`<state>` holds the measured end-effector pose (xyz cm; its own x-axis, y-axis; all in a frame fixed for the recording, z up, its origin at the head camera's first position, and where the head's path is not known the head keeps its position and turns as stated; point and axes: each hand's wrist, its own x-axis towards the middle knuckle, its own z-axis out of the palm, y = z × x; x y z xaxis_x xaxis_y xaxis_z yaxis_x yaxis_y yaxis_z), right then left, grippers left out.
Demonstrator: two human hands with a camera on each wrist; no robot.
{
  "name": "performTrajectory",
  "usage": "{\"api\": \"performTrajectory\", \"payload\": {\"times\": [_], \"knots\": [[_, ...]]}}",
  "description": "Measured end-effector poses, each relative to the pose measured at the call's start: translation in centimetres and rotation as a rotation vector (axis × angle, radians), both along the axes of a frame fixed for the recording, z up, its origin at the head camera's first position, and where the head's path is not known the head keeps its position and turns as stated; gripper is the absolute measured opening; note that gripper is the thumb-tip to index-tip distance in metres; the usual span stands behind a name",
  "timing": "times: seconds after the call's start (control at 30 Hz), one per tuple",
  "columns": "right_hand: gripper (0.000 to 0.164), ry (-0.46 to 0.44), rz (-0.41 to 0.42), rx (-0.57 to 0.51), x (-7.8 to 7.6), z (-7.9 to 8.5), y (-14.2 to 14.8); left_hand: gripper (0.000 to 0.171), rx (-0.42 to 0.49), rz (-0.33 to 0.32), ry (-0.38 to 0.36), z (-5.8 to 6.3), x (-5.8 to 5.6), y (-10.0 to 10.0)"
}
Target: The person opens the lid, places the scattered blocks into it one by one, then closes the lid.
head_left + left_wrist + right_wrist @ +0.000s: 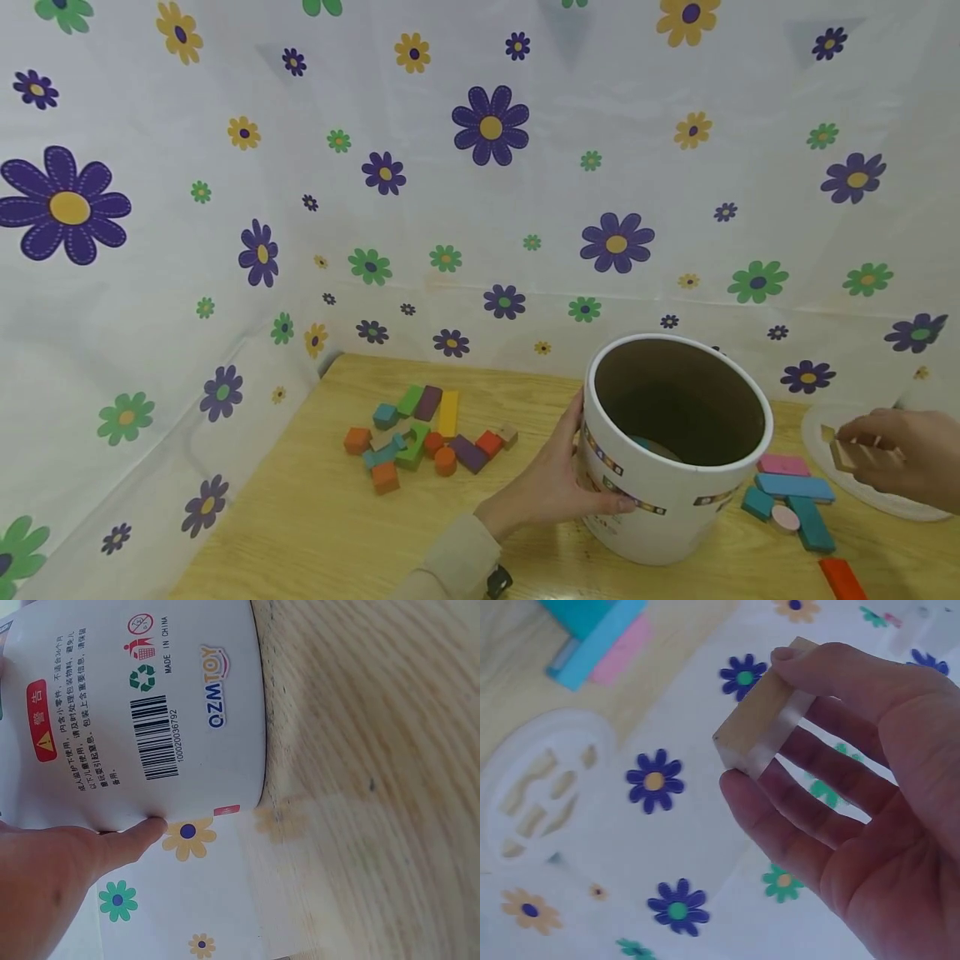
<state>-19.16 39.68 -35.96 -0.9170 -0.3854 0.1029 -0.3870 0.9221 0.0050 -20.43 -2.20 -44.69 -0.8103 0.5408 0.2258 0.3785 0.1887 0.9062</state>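
My left hand [551,492] grips a white toy bucket [652,517] by its left side, thumb across the front and fingers behind. The bucket is open at the top and tilts a little; something bluish [643,444] shows faintly inside. Printed text and a barcode [156,737] cover its wall in the left wrist view. At the far right, my right hand [907,454] pinches a plain wooden block [761,712] between thumb and fingertips. Below that hand lies a white lid [816,429] with shaped cut-outs.
Several coloured blocks [412,446] lie scattered at the table's left. Right of the bucket are pink, blue and teal blocks [795,487], with a red block [842,577] near the front edge. A flowered sheet [450,208] hangs behind and at the left.
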Motion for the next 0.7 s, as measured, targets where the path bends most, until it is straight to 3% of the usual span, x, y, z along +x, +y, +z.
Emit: {"api": "performTrajectory", "payload": {"times": [0.07,0.3,0.7], "knots": [[0.037,0.022,0.012,-0.026,0.0,0.9,-1.0,0.127,-0.003,0.003,-0.008,0.0,0.0,0.0],[0.039,0.257,0.108,-0.179,0.4,3.0,-4.7,0.126,-0.006,0.007,-0.029,0.0,0.1,-0.1],[0.052,0.435,0.235,-0.283,1.3,6.0,-8.9,0.125,0.004,0.002,-0.017,-0.2,0.0,-0.1]]}}
